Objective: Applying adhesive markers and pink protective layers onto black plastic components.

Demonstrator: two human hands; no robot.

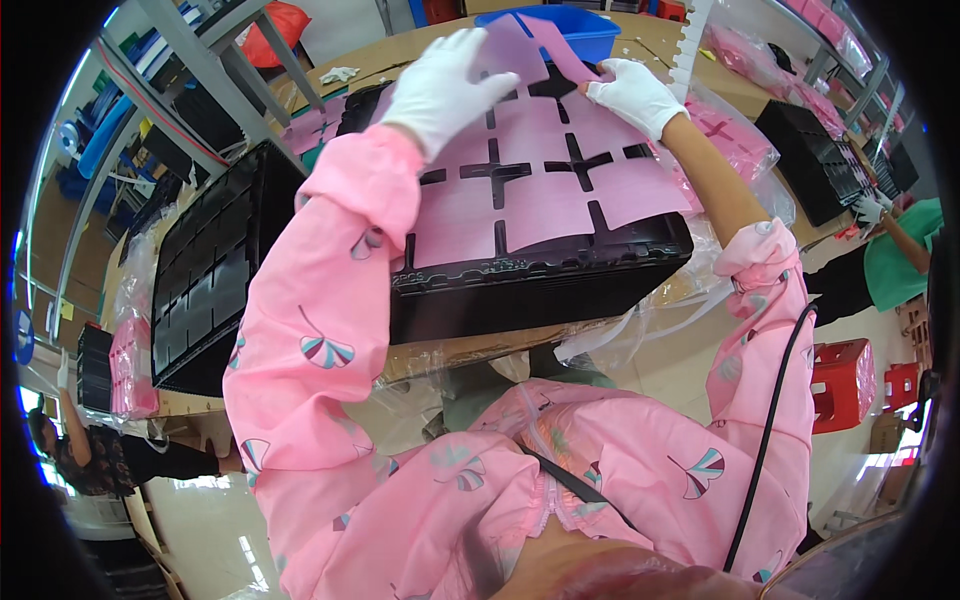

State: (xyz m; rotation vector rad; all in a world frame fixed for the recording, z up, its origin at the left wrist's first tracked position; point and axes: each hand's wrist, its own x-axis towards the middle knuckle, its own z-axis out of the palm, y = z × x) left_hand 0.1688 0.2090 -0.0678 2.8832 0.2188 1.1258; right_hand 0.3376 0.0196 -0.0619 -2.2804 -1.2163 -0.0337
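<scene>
A pink sheet (530,209) with cross-shaped cut-outs lies over a stack of black plastic trays (540,300); black dividers show through the cut-outs. At its far edge, a loose pink flap (515,60) stands raised and slightly blurred. My left hand (440,88), in a white glove, is above the far left part of the sheet, thumb and fingers apart, beside the flap. My right hand (635,97), gloved with bare fingertips, pinches pink sheet material at the far right. Whether the raised flap belongs to the same sheet is hard to tell.
Another black tray stack (205,270) stands on edge at the left. Behind the work lies a blue bin (590,38). Bagged pink sheets (730,135) sit at the right, near more black trays (810,160). A metal frame (190,80) rises at the left. Co-workers stand on both sides.
</scene>
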